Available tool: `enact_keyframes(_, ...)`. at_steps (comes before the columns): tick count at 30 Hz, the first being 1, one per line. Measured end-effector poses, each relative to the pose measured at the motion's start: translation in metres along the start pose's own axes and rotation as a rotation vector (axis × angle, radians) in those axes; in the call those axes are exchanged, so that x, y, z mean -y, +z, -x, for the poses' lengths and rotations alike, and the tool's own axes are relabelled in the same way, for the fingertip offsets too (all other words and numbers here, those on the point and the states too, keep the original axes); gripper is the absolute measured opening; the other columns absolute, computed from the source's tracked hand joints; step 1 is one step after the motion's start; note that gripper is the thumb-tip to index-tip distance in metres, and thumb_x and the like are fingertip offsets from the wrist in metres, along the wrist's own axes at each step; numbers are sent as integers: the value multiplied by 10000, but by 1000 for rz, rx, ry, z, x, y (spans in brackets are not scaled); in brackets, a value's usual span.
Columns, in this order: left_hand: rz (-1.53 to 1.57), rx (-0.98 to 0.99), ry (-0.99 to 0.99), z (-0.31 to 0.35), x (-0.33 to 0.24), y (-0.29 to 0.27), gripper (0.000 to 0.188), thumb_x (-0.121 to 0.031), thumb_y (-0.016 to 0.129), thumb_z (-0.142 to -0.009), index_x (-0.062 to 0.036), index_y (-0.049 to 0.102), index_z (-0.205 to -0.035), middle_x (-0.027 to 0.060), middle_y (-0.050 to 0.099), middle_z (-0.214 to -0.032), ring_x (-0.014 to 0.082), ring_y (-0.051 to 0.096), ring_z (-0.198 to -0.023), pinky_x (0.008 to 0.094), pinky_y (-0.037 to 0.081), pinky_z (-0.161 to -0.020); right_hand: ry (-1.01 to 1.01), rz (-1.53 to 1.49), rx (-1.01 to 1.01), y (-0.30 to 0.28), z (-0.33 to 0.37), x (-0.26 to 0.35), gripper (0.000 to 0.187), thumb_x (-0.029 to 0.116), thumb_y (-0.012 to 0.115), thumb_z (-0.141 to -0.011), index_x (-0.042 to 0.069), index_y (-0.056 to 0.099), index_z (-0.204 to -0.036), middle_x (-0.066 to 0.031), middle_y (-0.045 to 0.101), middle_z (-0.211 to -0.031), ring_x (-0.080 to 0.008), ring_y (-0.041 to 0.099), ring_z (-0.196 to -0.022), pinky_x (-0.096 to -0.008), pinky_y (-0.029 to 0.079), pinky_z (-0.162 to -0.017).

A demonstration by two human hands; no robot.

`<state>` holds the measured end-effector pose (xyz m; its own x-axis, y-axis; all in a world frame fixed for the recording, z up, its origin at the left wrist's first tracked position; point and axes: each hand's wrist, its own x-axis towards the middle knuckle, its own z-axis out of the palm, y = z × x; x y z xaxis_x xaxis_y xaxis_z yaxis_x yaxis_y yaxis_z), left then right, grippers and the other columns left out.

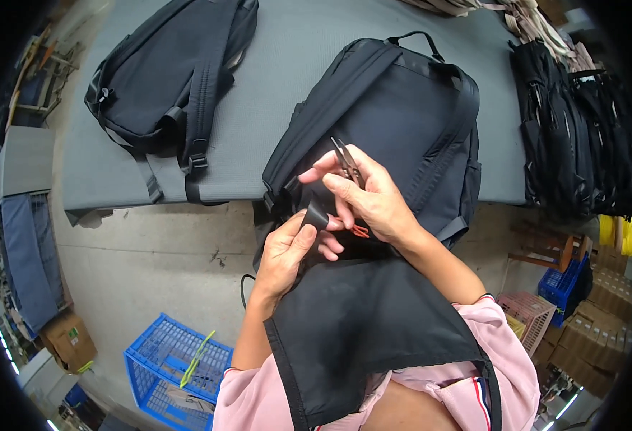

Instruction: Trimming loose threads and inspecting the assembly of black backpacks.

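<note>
A black backpack (382, 108) lies on the table before me, its shoulder straps facing up and its lower end at the table's near edge. My left hand (286, 253) is closed on a black webbing strap (316, 214) at the pack's lower left, the strap folded over the fingers. In my right hand (379, 200) is a small pair of thread snips (346, 161), blades pointing up and away from the strap. An orange loop (360, 230) hangs below that hand. The two hands are close together, and the fingers of the right partly reach toward the strap.
Another black backpack (161, 82) rests on the grey table (280, 43) at the left. Several black bags (560, 129) are piled at the right edge. A blue plastic crate (176, 366) stands on the floor at lower left. A black apron (380, 309) covers my front.
</note>
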<state>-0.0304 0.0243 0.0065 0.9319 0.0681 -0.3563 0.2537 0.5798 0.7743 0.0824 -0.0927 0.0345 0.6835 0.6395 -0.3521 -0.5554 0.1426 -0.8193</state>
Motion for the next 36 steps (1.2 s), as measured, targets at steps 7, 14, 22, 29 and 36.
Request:
enact_keyframes(7, -22, 131, -149, 0, -6, -14, 286, -171, 478, -947, 9, 529, -1164, 85, 586, -677, 111, 510, -474, 192, 411, -448, 97, 163, -56, -16, 16, -7, 101, 107, 548, -901, 25, 496, -927, -16, 541, -656, -28, 403, -379, -186, 347, -355)
enact_keyframes(14, 138, 35, -73, -3, 10, 0, 406, -222, 482, -951, -2, 430, -1288, 62, 621, -898, 112, 590, -839, 239, 464, -720, 24, 139, -90, -9, 10, -7, 213, 70, 679, -802, 62, 491, -902, 18, 514, -678, -17, 432, -467, -171, 378, -422)
enact_keyframes(22, 71, -55, 62, -14, -4, 14, 343, -188, 506, -938, 57, 555, -1172, 95, 605, -1107, 142, 571, -996, 251, 429, -871, -112, 393, -88, -12, 28, -24, 199, 21, 640, -813, 13, 514, -966, -34, 592, -856, -73, 580, -753, -231, 491, -703)
enact_keyframes(29, 110, -18, -27, -15, -6, 6, 345, -215, 462, -956, 24, 523, -1198, 93, 626, -898, 134, 602, -714, 228, 473, -606, -716, 1137, -179, -16, 32, 2, 303, 51, 692, -689, 36, 557, -959, -83, 561, -791, -226, 594, -595, -304, 453, -520)
enact_keyframes(36, 104, -21, -60, -10, -14, 11, 249, -214, 442, -960, -2, 553, -1028, 50, 576, -718, 96, 517, -519, 202, 383, -474, -659, 1274, -146, -25, 29, 3, 270, 88, 712, -673, 60, 588, -910, -53, 573, -792, -209, 600, -623, -312, 457, -532)
